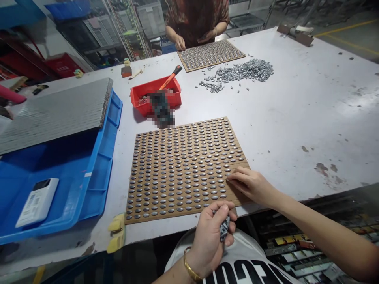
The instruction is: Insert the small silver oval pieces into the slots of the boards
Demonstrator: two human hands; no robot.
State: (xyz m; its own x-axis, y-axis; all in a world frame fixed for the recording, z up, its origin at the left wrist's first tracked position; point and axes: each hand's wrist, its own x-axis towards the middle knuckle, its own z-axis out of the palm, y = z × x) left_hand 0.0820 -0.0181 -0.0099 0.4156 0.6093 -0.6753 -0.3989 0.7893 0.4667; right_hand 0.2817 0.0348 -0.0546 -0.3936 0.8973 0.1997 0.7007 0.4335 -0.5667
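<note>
Curling around a loose handful of small, silver-grey, pointed-oval metal pieces [224,229], your left hand [211,232] sits at the near edge of a brown rectangular cardboard sheet [236,197], which lies flat just ahead of both hands. Your right hand [253,186] holds its thumb and fingers close together over the sheet's right side, beside rows of matching pieces [179,187]; whether they pinch one, you cannot tell. Left of your left hand stands a blue plastic bin [103,169]. Beyond the sheet from your hands are a red plastic tray [143,109] and, farther off, a silver-grey heap [251,71].
</note>
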